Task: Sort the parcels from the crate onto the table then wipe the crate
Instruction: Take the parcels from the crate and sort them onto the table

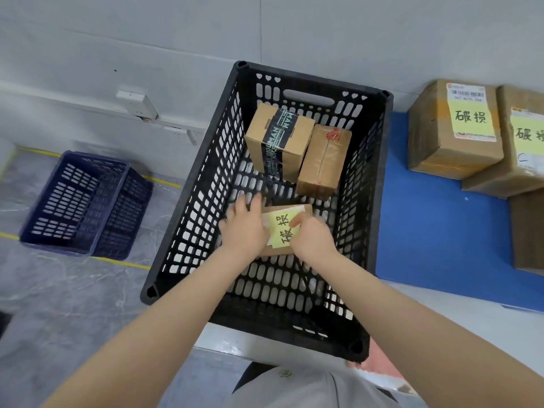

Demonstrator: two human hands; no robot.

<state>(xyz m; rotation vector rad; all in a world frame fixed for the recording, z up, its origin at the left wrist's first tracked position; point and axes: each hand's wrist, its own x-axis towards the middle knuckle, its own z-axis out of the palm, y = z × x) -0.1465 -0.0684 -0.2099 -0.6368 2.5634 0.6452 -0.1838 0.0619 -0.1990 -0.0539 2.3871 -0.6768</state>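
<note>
Left hand [244, 225] spread atop, right hand [312, 240] pinching flat yellow-labelled parcel [282, 228] in crate [312, 79], label writing near-to-far.

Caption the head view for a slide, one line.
Left hand touches, right hand grips a flat cardboard parcel with a yellow note inside a black perforated plastic crate.

single head-worn wide-angle view, looking steeply down and forward into the black crate [203, 178] from close above, with the floor [73, 290] at left and the blue tabletop [435, 231] at right.
</note>
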